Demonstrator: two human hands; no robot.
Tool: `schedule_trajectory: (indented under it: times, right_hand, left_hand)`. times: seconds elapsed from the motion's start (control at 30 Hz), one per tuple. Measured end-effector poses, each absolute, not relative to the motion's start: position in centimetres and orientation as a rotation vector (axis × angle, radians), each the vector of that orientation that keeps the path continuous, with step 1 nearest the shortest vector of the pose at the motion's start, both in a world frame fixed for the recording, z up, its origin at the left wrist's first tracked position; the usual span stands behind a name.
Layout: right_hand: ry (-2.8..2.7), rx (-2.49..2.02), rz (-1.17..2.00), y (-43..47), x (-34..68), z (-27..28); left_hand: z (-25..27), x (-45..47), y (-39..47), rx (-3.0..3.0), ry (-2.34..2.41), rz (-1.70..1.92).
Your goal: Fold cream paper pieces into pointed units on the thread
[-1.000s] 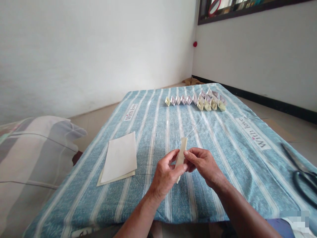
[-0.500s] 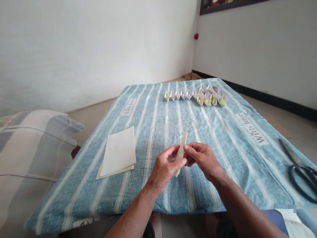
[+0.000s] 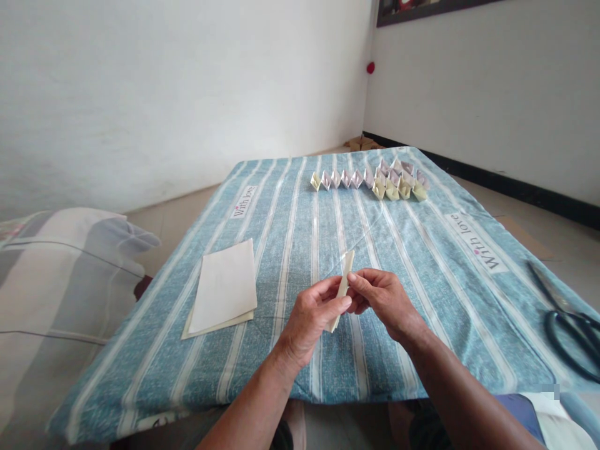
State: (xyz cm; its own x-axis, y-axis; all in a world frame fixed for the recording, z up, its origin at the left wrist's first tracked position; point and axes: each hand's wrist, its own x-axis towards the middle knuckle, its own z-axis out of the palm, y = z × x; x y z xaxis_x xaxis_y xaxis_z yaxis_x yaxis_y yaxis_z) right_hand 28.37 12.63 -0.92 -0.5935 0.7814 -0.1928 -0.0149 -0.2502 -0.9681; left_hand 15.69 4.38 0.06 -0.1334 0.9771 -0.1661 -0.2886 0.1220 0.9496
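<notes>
Pinching a narrow folded pale-yellow paper strip [image 3: 344, 287] between thumb and fingers of left hand [image 3: 312, 314] low down and right hand [image 3: 382, 299] higher up, over the near half of the cloth-covered surface [image 3: 274, 231]. Judging as done the folded paper units [image 3: 368, 179] standing in row and cluster toward the far end; as undone, the strip, not opened out like those, and flat paper sheets [image 3: 225, 287] lying left of it.
</notes>
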Motion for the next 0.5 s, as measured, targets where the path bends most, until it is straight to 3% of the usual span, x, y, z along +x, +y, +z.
schedule_trajectory:
  times: [0.5]
  right_hand:
    - [-1.468, -0.920, 1.918, 12.79, 28.37, -1.27]
  left_hand:
    - [-0.01, 15.83, 4.35, 0.785, 1.196, 1.324]
